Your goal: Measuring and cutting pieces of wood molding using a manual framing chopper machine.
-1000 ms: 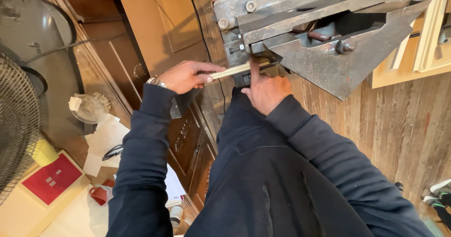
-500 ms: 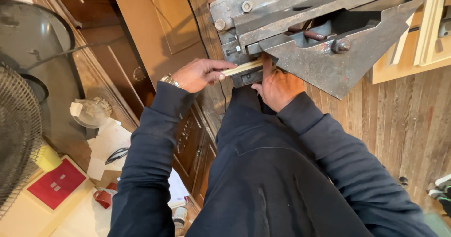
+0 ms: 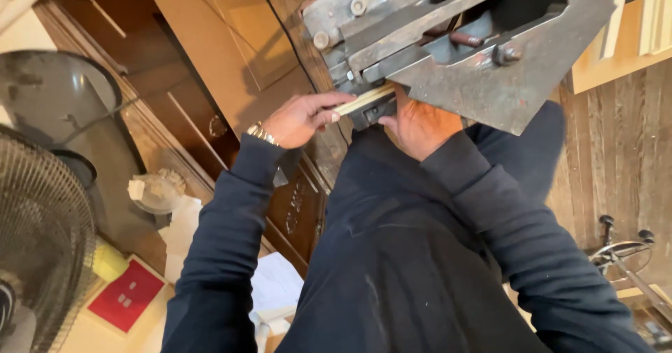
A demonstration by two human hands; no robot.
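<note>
Head view looks down on the left hand [image 3: 302, 118], pinching a thin pale wooden strip [image 3: 364, 100] whose far end runs under the grey metal machine [image 3: 483, 66]; the right hand [image 3: 420, 125] sits just beneath that machine, touching the strip's underside. Whether its fingers are closed cannot be told; a gold wristwatch [image 3: 261, 134] shows at the left cuff.

A thin pale wooden strip [image 3: 364, 100] is pinched by the left hand [image 3: 301, 118] at 9 o'clock of the grey metal machine [image 3: 483, 52]. The right hand [image 3: 420, 125] is partly hidden beneath its 6 o'clock edge.

Rusty metal machine [image 3: 483, 80], pale wood strip [image 3: 364, 100]
</note>
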